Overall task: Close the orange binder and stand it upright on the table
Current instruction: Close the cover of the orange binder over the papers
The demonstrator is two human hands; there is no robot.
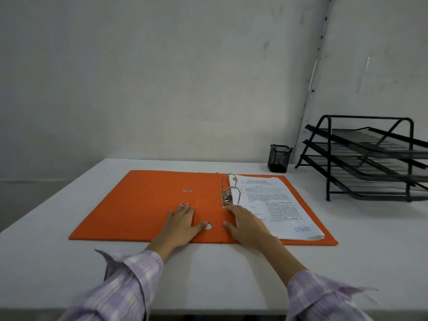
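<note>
Both hands lie flat with fingers spread, gripping nothing: the left hand on the left cover, the right hand by the lever clip. One orange binder lies open at frame centre, holding one paper stack under two rings. At right on the table stand one mesh cup and one three-tier tray rack.

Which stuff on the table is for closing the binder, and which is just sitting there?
For the job:
binder, lying open and flat
papers on its rings
left hand and right hand, both flat on it

Just sitting there:
pen cup
tray rack
</note>
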